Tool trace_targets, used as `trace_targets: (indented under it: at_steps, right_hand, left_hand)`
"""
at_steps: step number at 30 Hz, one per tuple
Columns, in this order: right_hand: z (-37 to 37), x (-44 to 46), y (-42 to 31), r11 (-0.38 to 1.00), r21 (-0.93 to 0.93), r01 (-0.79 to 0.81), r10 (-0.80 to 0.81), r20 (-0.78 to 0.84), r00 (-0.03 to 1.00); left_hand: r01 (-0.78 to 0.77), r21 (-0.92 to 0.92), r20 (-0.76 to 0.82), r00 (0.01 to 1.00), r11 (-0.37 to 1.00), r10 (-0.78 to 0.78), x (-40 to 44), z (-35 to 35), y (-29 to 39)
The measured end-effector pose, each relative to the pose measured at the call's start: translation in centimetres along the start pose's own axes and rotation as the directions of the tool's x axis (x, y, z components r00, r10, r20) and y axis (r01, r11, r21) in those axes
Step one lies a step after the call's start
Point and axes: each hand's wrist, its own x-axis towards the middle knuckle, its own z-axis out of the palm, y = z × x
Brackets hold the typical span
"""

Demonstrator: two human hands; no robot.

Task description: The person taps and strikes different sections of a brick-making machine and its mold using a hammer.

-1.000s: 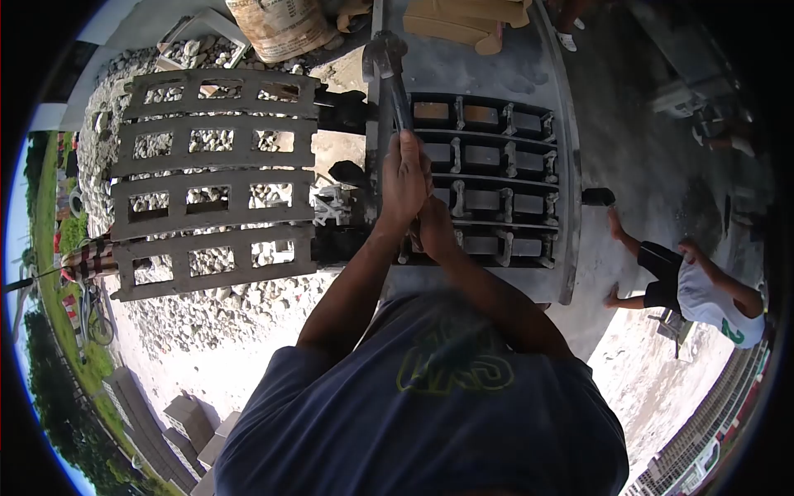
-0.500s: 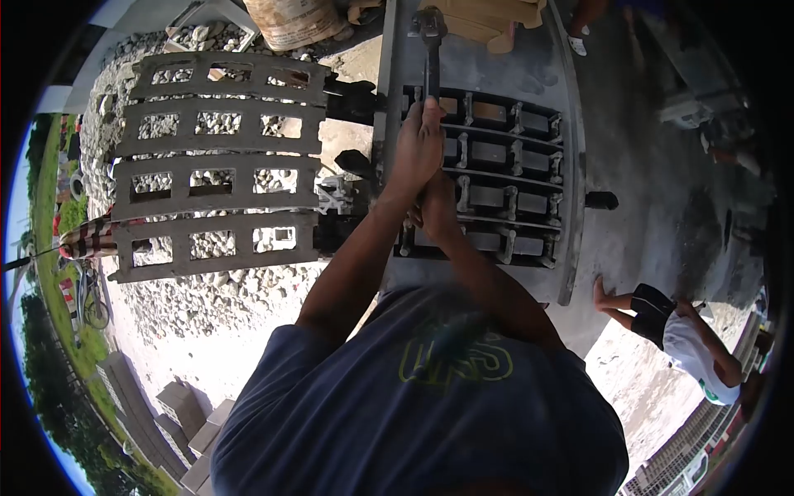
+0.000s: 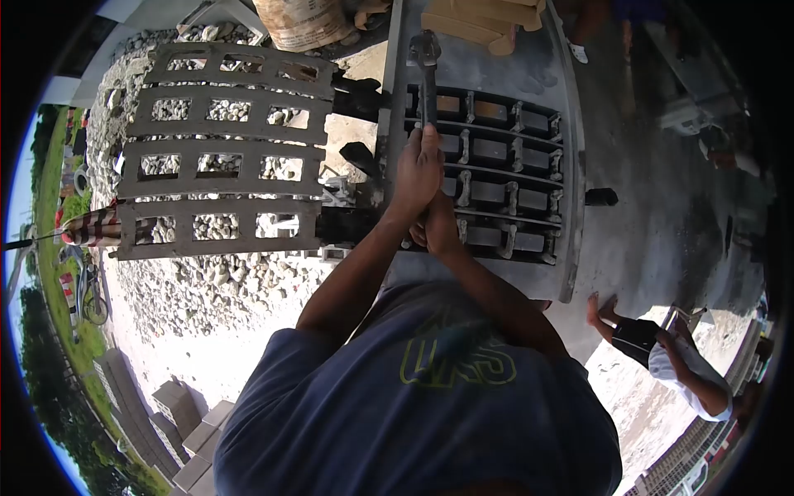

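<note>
My left hand (image 3: pixel 420 174) is wrapped round a long dark metal bar (image 3: pixel 429 95) with a thick knobbed head at its far end. Just below it, my right hand (image 3: pixel 438 228) is closed, apparently round the lower part of the same bar, which the hands hide. Both hands are above the left side of a metal block mould (image 3: pixel 566 186) with several rows of rectangular cells. Left of the mould, a grey frame of slotted plates (image 3: pixel 219 186) extends over gravel, joined by dark brackets (image 3: pixel 354 227).
A stained sack (image 3: pixel 302 23) stands beyond the frame, with torn cardboard (image 3: pixel 484 21) on the far end of the machine. Gravel (image 3: pixel 223 285) lies at left, and stacked concrete blocks (image 3: pixel 178 409) at lower left. Another person (image 3: pixel 674 360) is at lower right.
The bar and both hands have come slightly toward my body. The slotted frame sits higher in view, while the mould stays put. The person at lower right has shifted posture.
</note>
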Motion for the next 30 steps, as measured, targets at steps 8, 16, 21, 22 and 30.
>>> trace_targets:
  at_steps: [8, 16, 21, 22, 30]
  right_hand:
    - [1.9, -2.0, 0.1, 0.588, -0.245, 0.771, -0.615, 0.483, 0.623]
    - [1.9, -3.5, 2.7, 0.933, 0.241, -0.266, 0.281, -0.031, 0.959]
    - [2.1, -3.2, 3.3, 0.986, 0.041, 0.164, -0.168, 0.121, 0.978]
    - [2.0, -2.5, 3.3, 0.963, 0.020, 0.270, -0.270, 0.144, 0.952]
    - [2.3, -4.0, 1.9, 0.892, 0.316, -0.323, 0.372, -0.109, 0.922]
  left_hand:
    - [-0.606, -0.149, 0.101, 0.776, 0.781, 0.622, -7.8, -1.6, 4.1]
    - [0.186, 0.155, -0.057, 0.982, 0.970, -0.179, -1.7, -2.7, -3.4]
    - [-0.179, 0.051, -0.011, 0.984, 0.983, 0.179, -5.6, -0.6, 2.6]
    - [-0.336, 0.060, 0.001, 0.942, 0.940, 0.336, -5.9, -0.4, 2.7]
    - [0.182, 0.146, -0.055, 0.983, 0.972, -0.175, -1.5, -2.8, -4.1]
